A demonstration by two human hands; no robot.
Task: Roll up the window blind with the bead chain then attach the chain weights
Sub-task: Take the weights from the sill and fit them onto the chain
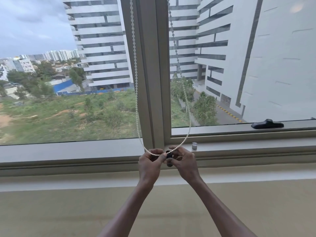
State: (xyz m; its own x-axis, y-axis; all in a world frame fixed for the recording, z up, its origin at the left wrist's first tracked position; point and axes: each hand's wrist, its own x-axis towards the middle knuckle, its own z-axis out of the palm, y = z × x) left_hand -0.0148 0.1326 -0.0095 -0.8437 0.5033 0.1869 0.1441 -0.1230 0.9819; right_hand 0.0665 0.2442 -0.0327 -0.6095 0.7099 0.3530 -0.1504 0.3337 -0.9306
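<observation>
A white bead chain (136, 93) hangs in a long loop in front of the window's central post, its bottom curve reaching my hands. My left hand (150, 164) pinches the lowest part of the loop. My right hand (183, 162) holds a small dark chain weight (169, 155) right at the chain, between both sets of fingertips. A second weight, a small silver cylinder (194, 145), stands upright on the window frame ledge just right of my right hand. The blind itself is out of view above.
A black window handle (267, 124) lies on the lower frame of the right pane. The grey central post (153, 74) splits two glass panes. A beige sill (68, 182) and wall run below my forearms.
</observation>
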